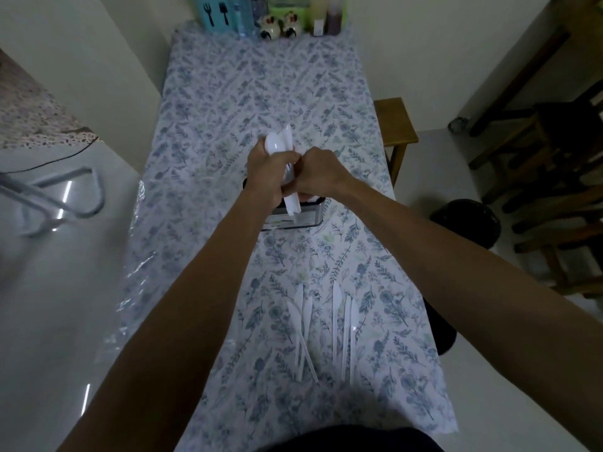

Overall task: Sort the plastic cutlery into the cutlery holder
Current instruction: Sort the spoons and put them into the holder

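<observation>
My left hand (262, 172) grips a bundle of white plastic cutlery (280, 143) with spoon bowls pointing up and handles sticking out below. It is held above the metal cutlery holder (310, 216), which is mostly hidden behind my hands. My right hand (318, 172) meets the left and pinches one piece in the bundle. Several white plastic knives (305, 324) lie side by side on the floral tablecloth near me.
The long table (267, 86) runs away from me. At its far end stand a blue utensil box (215, 11), small ceramic shakers (277, 27) and bottles (326, 14). A wooden stool (394, 122) and a black bin (466, 220) are to the right.
</observation>
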### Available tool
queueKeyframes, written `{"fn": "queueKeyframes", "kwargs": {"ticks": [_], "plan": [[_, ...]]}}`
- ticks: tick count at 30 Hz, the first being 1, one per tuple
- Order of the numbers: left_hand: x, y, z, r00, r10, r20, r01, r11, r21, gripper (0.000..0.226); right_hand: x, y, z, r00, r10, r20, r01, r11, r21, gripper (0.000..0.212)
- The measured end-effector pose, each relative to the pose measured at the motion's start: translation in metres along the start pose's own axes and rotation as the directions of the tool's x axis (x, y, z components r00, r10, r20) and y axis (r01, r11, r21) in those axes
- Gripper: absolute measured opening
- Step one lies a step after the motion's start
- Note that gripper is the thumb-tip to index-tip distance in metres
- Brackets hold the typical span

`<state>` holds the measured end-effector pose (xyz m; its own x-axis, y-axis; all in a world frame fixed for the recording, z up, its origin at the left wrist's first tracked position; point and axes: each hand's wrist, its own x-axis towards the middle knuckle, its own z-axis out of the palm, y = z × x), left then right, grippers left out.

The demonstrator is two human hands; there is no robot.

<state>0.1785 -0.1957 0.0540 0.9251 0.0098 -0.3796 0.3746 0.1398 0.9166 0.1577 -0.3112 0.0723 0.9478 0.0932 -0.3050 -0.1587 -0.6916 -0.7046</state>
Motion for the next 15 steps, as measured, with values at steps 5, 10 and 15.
{"fn": "queueKeyframes", "kwargs": {"ticks": [5,10,15], "plan": [[0.017,0.005,0.004,0.998,-0.057,-0.027,0.059,0.994,0.097,0.018,0.017,0.002,0.006,0.998,0.070,0.009,-0.069,0.995,-0.070,0.037],[0.030,0.005,0.008,0.994,-0.081,-0.077,0.092,0.984,0.150,0.027,0.024,0.001,0.006,0.998,0.068,0.005,-0.067,0.987,-0.148,0.038],[0.034,0.011,0.006,0.997,-0.059,-0.039,0.065,0.985,0.163,0.016,0.027,-0.002,0.004,0.996,0.090,-0.026,-0.092,0.991,-0.100,0.028]]}}
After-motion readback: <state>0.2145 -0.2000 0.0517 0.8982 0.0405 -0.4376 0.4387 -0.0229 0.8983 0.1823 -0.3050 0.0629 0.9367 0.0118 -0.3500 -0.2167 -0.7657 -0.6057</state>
